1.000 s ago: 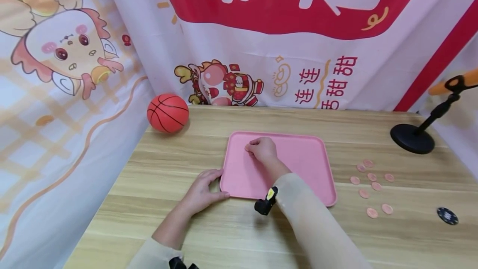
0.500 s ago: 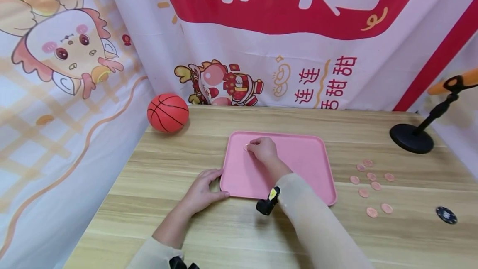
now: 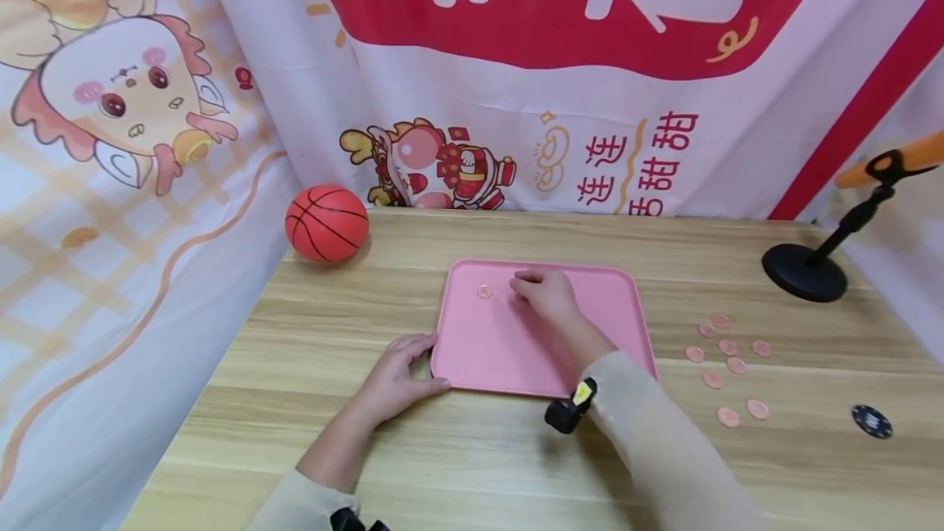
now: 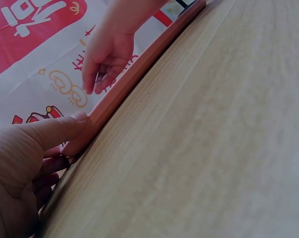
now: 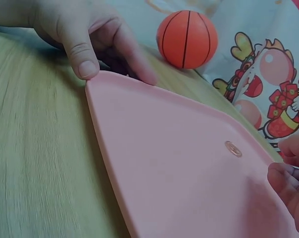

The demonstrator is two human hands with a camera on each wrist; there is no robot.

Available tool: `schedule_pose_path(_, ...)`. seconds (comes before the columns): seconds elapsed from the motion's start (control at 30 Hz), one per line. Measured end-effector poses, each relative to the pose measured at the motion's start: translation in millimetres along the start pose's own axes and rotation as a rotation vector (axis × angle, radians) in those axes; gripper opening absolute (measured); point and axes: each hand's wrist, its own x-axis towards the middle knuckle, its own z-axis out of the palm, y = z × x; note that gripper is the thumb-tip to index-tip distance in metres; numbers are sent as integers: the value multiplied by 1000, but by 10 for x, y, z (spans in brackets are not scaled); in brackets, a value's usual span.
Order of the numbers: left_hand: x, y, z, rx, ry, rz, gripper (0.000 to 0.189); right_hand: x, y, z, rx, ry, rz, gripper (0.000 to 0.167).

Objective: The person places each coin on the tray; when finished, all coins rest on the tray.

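A pink rectangular tray (image 3: 479,342) lies on the wooden table. My left hand (image 3: 398,379) grips its near-left corner, thumb and fingers at the rim; in the left wrist view some fingers are tucked under or behind the edge. One small copper-pink coin (image 3: 484,292) lies flat in the tray toward the far-left corner, its embossed face visible in the right wrist view. Just right of that coin, my right hand (image 3: 547,293) hovers over the tray with loosely bent fingers. Nothing shows between its fingertips in the right wrist view.
Several similar coins (image 3: 728,347) are scattered on the table right of the tray. A black patterned chip (image 3: 873,421) lies farther right. An orange basketball-patterned ball (image 3: 327,223) sits at the back left, and a black-based stand (image 3: 805,273) at the back right. Printed cloth borders the table.
My right hand has let go of the coin, leaving it in the tray, and has moved up and right. My left hand stays at the tray corner.
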Motion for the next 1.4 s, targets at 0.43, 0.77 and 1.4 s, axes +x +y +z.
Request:
schedule_pose_path(0.43, -7, -11, -3, 13, -5, -2, 73, -290, 182, -572, -46, -30, -82, 42)
schedule_pose_path(0.77, -11, -11, 2, 6, -3, -4, 74, -625, 461, -1096, -3, 22, -124, 48)
schedule_pose_path(1.4, -3, 1, 11, 10, -8, 7, 72, -1222, 1086, -1974, -187, 86, 41, 67)
